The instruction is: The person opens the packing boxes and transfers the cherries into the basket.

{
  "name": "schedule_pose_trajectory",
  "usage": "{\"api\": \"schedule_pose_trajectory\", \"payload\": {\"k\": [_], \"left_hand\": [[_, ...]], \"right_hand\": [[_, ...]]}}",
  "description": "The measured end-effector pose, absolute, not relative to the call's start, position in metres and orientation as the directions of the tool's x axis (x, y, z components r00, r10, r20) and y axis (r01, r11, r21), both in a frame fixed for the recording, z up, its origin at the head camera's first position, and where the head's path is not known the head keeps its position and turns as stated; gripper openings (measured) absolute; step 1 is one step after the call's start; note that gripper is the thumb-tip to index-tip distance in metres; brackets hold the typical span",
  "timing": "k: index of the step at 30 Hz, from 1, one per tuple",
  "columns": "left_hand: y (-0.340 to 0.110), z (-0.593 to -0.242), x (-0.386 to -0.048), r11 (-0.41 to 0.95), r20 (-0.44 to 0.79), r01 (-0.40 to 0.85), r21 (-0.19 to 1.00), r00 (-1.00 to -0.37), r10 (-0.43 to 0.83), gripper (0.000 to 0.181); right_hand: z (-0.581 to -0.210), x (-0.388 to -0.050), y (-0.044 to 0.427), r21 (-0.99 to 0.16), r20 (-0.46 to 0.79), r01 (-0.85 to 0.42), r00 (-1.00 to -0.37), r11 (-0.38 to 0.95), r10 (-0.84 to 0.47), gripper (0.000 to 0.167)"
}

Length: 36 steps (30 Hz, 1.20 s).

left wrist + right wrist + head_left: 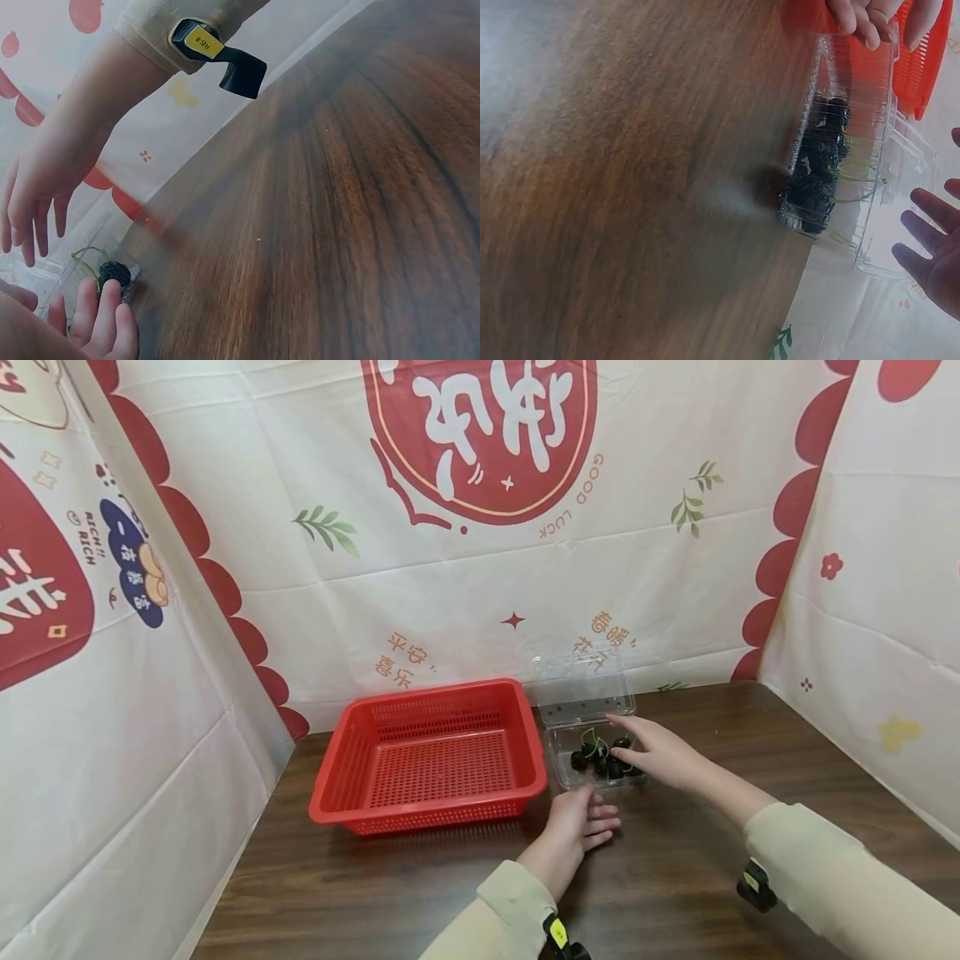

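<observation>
Several dark cherries [602,760] with thin green stems lie in a clear plastic clamshell box [558,760], its lid standing raised at the back. My right hand [663,756] hovers over the box's right side with fingers spread; the right wrist view has the same hand [939,251] apart from the cherries [814,176]. At the box's front edge is my left hand [573,822], palm turned toward the right and fingers loosely extended. In the right wrist view, the left hand's fingers [844,15] come close to the box's rim; I cannot tell whether they touch it.
A red perforated plastic basket [442,768] stands just left of the box, with nothing in it. Both are on a brown wood-grain table [360,885]. A printed white cloth [450,585] hangs behind and along both sides.
</observation>
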State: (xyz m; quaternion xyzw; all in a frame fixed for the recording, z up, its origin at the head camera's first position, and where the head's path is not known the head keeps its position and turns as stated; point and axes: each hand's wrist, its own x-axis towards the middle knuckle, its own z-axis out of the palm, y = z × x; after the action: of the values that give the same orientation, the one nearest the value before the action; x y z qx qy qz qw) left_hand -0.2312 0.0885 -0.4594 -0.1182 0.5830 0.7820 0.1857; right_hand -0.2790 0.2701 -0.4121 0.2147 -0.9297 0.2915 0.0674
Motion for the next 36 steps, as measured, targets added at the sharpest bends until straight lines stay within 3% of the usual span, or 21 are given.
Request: {"api": "schedule_pose_trajectory", "payload": {"k": [10, 20, 29, 36], "left_hand": [[0.069, -0.451, -0.225, -0.037, -0.354, -0.373, 0.927, -0.903, 0.242, 0.017], [0.048, -0.439, -0.220, 0.188, -0.163, -0.100, 0.977, -0.920, 0.356, 0.016], [0.022, -0.413, -0.213, 0.172, 0.080, 0.178, 0.969, -0.883, 0.462, 0.013], [-0.019, -0.391, -0.215, 0.197, 0.221, 0.309, 0.931, -0.903, 0.370, 0.015]], "right_hand": [[-0.410, -0.271, 0.273, -0.484, 0.282, -0.444, -0.895, 0.754, -0.346, 0.051], [-0.404, -0.265, 0.267, -0.465, 0.279, -0.402, -0.912, 0.789, -0.300, 0.046], [-0.399, -0.259, 0.265, -0.415, 0.348, -0.399, -0.900, 0.818, -0.262, 0.039], [-0.399, -0.257, 0.269, -0.406, 0.351, -0.396, -0.900, 0.824, -0.259, 0.039]]}}
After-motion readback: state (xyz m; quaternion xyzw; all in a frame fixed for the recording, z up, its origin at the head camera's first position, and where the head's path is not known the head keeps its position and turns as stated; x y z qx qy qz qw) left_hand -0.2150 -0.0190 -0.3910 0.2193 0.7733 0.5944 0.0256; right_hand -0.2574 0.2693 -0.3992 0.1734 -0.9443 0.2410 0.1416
